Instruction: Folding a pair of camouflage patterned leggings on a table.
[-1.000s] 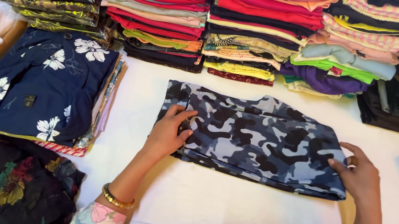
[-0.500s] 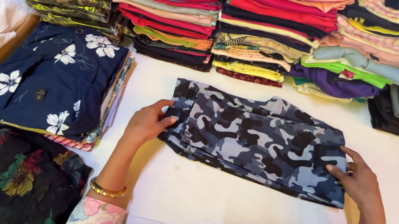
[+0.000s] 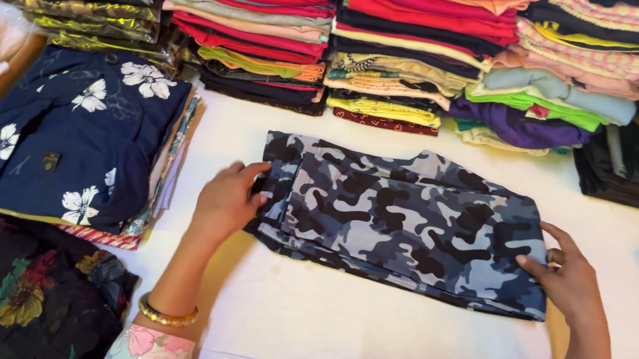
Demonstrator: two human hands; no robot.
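I see bright, even light | soft shadows under hands by the cloth (image 3: 403,220) | sharp, slight edge stretch

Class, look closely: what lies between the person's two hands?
In the head view, the folded camouflage garment spans from left hand to right hand; both touch it.

Both forearms reach forward; left hand (image 3: 224,205) lies flat with fingers curled inward, right hand (image 3: 570,282) has fingers extended leftward.
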